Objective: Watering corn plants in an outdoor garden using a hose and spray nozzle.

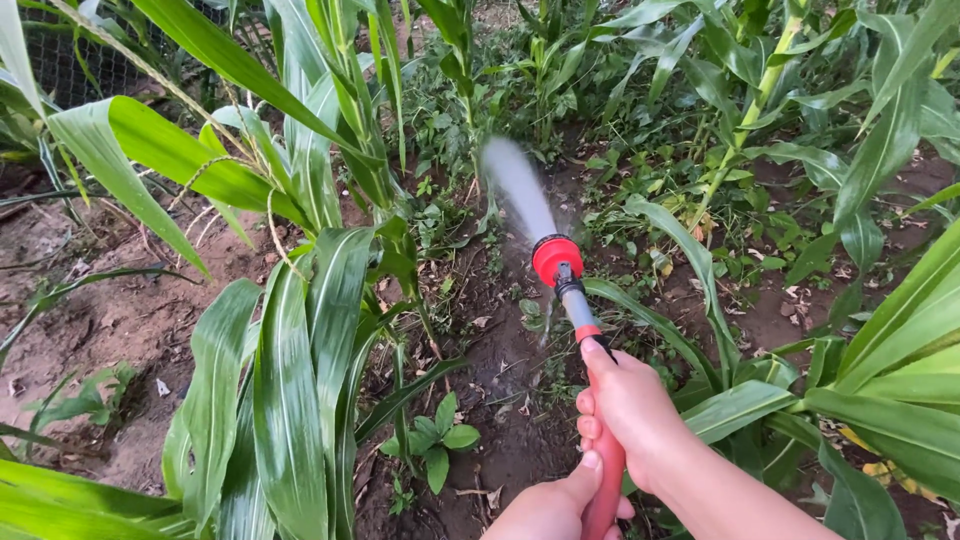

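Big corn plants (290,330) fill the left and right of the frame, with long green leaves. Between them, down the middle, runs a strip of dark wet soil (505,380) with small weeds (437,440).

The red hose sprayer (572,300) sits just right of the middle. Its round red head points up and away, and a white spray of water (515,185) shoots toward the upper middle of the frame.

The right hand (632,410) is wrapped tight around the sprayer's handle, fingers curled on it. The left hand (550,510), at the bottom edge, is pressed against the red handle lower down, thumb on it; I cannot tell if its other fingers are closed.

What could go wrong: the water looks strong, so it may wash soil off the roots or knock small plants flat if it hits one spot too long. The wet ground may turn to slippery mud. Wet hands may slip on the handle.

No pots, buckets or other containers show here.
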